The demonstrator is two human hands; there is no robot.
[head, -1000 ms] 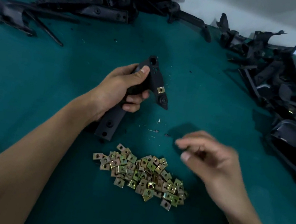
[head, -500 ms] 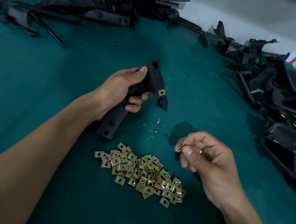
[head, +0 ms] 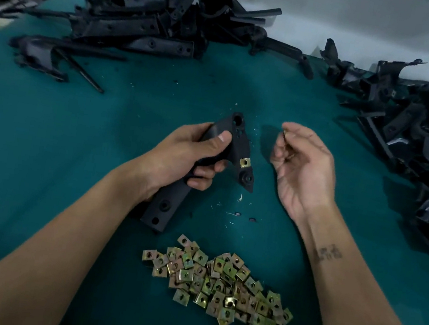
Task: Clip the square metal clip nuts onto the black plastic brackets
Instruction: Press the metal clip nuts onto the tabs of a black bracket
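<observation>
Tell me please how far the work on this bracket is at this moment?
Done: one clip nut already sits on the bracket that the left hand grips. In hand: the right hand pinches another nut beside the bracket, not yet clipped on. Left: a pile of loose nuts lies on the green table, and heaps of brackets wait behind; whether those carry nuts is mostly unclear.

Dim, cool light from above; soft shadows on the tabletop [head: 43, 135]; wide-angle bending and blur at the edges.
</observation>
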